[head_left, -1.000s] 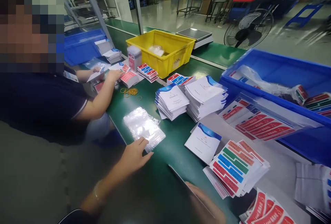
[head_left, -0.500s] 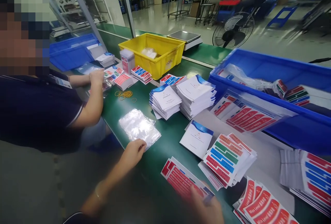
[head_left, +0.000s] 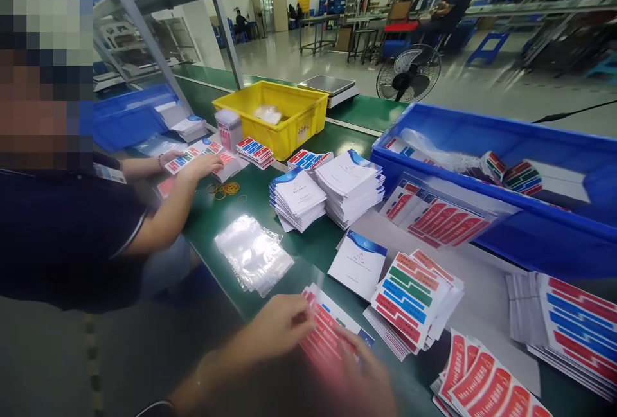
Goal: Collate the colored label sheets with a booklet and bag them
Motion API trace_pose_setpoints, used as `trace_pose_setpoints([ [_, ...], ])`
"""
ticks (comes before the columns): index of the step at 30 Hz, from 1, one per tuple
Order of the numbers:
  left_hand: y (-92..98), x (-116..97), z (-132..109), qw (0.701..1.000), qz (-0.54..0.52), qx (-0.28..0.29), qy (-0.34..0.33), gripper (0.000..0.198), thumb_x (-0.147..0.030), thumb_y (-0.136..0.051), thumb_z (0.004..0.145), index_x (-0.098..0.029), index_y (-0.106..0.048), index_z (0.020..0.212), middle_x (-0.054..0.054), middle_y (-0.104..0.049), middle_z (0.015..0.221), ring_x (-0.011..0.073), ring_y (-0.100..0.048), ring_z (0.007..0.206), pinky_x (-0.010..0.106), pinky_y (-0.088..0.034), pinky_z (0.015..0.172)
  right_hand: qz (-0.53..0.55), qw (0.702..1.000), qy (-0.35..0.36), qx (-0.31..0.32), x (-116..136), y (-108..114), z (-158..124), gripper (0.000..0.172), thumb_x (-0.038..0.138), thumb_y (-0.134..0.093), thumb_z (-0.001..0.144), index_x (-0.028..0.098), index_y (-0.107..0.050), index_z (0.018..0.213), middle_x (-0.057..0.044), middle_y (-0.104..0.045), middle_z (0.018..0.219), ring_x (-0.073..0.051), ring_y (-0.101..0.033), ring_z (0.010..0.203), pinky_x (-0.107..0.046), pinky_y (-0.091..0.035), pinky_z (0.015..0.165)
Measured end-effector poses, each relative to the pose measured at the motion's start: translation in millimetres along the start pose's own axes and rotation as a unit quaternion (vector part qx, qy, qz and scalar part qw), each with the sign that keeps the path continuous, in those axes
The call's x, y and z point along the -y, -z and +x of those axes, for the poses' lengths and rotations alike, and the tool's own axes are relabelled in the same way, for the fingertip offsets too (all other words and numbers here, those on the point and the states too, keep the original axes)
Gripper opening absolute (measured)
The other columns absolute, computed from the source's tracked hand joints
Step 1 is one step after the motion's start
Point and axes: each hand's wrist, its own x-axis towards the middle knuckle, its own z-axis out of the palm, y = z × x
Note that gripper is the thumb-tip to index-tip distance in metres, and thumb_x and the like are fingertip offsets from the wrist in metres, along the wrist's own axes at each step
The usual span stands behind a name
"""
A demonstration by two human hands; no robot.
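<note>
Both my hands meet at the table's near edge on a thin set of red sticker sheets [head_left: 324, 327]. My left hand [head_left: 284, 326] pinches its left edge. My right hand [head_left: 362, 372], blurred by motion, grips its near right end. A pile of clear plastic bags [head_left: 253, 253] lies just left of the sheets. A single white booklet [head_left: 359, 263] and a stack of multicolour sticker sheets [head_left: 415, 298] lie just beyond them.
Two stacks of white booklets [head_left: 322, 192] stand mid-table, red label sheets [head_left: 482, 385] lie at bottom right. A blue bin [head_left: 511, 237] is on the right, a yellow bin [head_left: 289, 131] and a scale [head_left: 328, 86] behind. A co-worker's hand [head_left: 202, 163] rests on sheets at left.
My left hand left the clear bags and came right onto the red sticker sheets. My right hand brought those sheets up flat over the table. The co-worker's hand reached forward.
</note>
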Motion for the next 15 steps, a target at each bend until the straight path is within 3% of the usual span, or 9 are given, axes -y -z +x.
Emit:
trace_pose_setpoints([
  [2,-17.3,-3,2,0.998,0.017,0.035,-0.048,0.014,-0.024,-0.051,0.083,-0.017,-0.054,0.071,-0.002,-0.059,0.071,0.0103,-0.052,0.065,0.021,-0.037,0.061,0.005,1.000,0.024,0.016,4,-1,1,0.032,0.043,-0.053,0.083,0.020,-0.071,0.096,-0.005,-0.074,0.093,-0.025,-0.069,0.089,-0.028,-0.056,0.079],
  [6,-42.0,1,4,0.990,0.059,0.072,-0.107,0.004,-0.023,-0.054,0.081,-0.020,-0.054,0.081,-0.001,-0.063,0.085,0.0130,-0.056,0.076,0.022,-0.038,0.067,-0.006,0.998,0.027,0.047,9,-1,1,0.029,0.040,-0.052,0.084,0.020,-0.072,0.088,-0.004,-0.074,0.075,-0.023,-0.070,0.075,-0.026,-0.057,0.071],
  [12,-42.6,-1,4,0.986,0.076,0.072,-0.127,0.003,-0.022,-0.053,0.082,-0.020,-0.054,0.084,-0.001,-0.063,0.086,0.0137,-0.057,0.081,0.024,-0.039,0.073,-0.009,0.999,0.004,0.053,6,4,4,0.034,0.046,-0.050,0.084,0.020,-0.070,0.077,-0.004,-0.073,0.072,-0.023,-0.069,0.071,-0.026,-0.055,0.066],
  [15,-39.8,-5,5,0.991,0.067,0.049,-0.104,0.008,-0.023,-0.049,0.084,-0.019,-0.054,0.080,0.000,-0.061,0.080,0.0133,-0.055,0.076,0.024,-0.040,0.070,-0.007,0.999,-0.007,0.047,6,4,5,0.035,0.049,-0.050,0.084,0.020,-0.067,0.073,-0.002,-0.071,0.070,-0.022,-0.067,0.069,-0.025,-0.053,0.065],
])
